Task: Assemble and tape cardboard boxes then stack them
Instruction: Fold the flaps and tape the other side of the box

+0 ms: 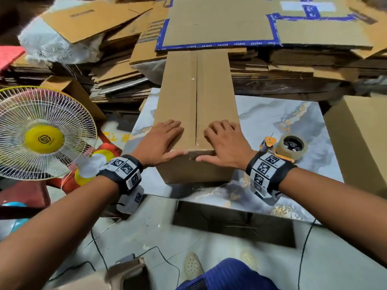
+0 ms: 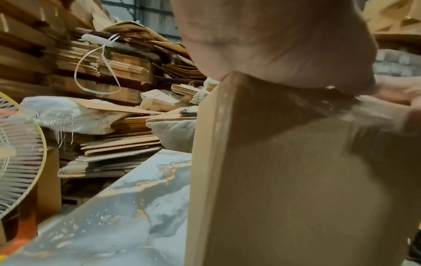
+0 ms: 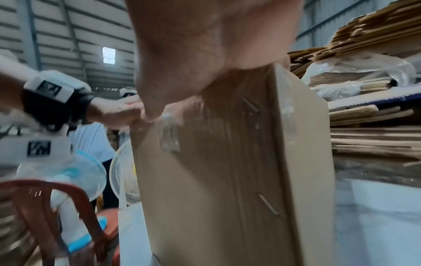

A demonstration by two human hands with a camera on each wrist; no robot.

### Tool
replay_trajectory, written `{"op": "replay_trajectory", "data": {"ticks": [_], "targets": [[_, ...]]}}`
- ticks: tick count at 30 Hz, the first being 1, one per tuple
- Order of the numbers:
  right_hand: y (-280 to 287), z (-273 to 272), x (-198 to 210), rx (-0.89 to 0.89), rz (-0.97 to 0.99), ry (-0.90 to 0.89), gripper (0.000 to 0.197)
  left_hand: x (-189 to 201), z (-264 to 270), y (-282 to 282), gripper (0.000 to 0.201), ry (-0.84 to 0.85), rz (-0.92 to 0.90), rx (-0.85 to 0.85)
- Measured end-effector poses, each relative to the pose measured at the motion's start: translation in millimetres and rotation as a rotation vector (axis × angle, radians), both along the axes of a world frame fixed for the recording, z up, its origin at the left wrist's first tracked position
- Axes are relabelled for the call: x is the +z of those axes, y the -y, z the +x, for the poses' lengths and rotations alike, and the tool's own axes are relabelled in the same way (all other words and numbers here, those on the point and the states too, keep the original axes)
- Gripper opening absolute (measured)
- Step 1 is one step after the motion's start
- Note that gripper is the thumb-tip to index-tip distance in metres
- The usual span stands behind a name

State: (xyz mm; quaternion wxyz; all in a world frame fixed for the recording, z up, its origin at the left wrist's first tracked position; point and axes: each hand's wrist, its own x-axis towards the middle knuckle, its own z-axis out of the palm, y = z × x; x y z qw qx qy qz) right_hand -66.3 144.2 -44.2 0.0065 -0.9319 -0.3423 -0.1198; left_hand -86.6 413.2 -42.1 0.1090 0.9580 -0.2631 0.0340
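Note:
A long brown cardboard box point(image 1: 196, 91) lies on the marble-patterned table point(image 1: 282, 122), flaps closed, centre seam running away from me. My left hand point(image 1: 165, 139) lies flat on the near left of its top, thumb along the near edge. My right hand point(image 1: 226, 141) presses the near right, fingers slightly bent, thumb on the same edge. Clear tape point(image 3: 168, 133) folds down the box's point(image 3: 216, 171) end face under the thumbs. The left wrist view shows my palm point(image 2: 273, 45) on the box corner point(image 2: 284, 180). A tape dispenser point(image 1: 289, 147) with a brown roll sits right of my right wrist.
Stacks of flattened cardboard point(image 1: 272, 65) crowd the far side of the table. Another cardboard box point(image 1: 360, 143) stands at the right. A yellow-hubbed fan point(image 1: 41, 132) runs at the left, with a red plastic chair point(image 3: 45, 207) near it. Cables cross the floor below.

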Motion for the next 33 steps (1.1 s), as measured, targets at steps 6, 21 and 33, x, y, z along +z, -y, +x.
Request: {"op": "replay_trajectory", "data": {"ticks": [6,21,33], "targets": [[-14.5,0.1,2.5,-0.057,-0.053,0.024,0.084,-3.8,0.4,-2.8,0.100,0.044,0.023,-0.017],[-27.4,-2.1,25.0,-0.148,-0.144,-0.111,0.099,12.2,-0.5,-4.9,0.067,-0.318,-0.872,0.245],[-47.9,-1.4,7.9,0.118,-0.003,-0.120,0.071,-56.4,-79.2,27.1,0.027,0.116,-1.616,0.839]]}}
